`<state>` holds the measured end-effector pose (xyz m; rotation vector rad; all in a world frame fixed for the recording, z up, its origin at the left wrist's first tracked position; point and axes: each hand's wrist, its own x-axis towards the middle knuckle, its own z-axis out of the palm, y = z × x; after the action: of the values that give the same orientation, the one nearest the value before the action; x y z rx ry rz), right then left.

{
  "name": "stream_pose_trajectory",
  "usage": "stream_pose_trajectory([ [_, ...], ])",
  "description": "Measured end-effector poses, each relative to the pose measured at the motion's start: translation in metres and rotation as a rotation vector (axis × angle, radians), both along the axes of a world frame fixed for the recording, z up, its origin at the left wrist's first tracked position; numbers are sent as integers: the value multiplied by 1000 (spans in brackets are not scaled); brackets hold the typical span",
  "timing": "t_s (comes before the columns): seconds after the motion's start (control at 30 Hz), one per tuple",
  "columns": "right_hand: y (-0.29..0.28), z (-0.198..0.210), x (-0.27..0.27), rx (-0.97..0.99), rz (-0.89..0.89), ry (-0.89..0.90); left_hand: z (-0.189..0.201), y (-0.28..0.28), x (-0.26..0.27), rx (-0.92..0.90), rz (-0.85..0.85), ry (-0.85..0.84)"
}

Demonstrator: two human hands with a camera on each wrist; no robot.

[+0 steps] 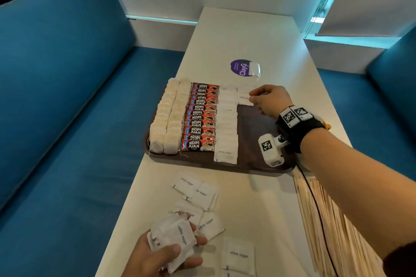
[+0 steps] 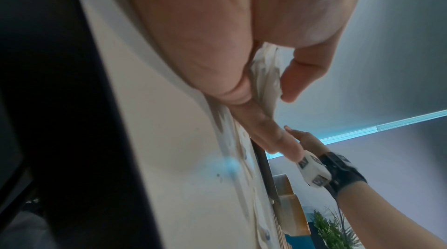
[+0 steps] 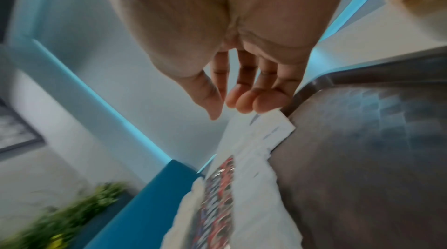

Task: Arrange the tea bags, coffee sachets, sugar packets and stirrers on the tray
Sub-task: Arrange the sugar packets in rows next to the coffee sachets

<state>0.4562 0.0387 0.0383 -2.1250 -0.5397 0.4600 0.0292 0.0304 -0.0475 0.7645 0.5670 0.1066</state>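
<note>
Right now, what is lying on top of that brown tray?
The tray holds two tea bag rows, coffee sachets and sugar packets. Overlapping hides lower ones.

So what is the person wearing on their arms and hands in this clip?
Both hands are bare. The right hand has a black wrist strap with white blocks printed with black-and-white square markers, a small white camera block, and a thin dark cable running back along the forearm. The left hand shows no sleeve; its wrist is out of frame.
</note>
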Motion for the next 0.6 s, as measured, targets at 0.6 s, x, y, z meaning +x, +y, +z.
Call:
stream_pose_trajectory([
  [0.6, -141, -38, -258, 135, 349, 439, 7, -27, 3, 183, 230, -21],
])
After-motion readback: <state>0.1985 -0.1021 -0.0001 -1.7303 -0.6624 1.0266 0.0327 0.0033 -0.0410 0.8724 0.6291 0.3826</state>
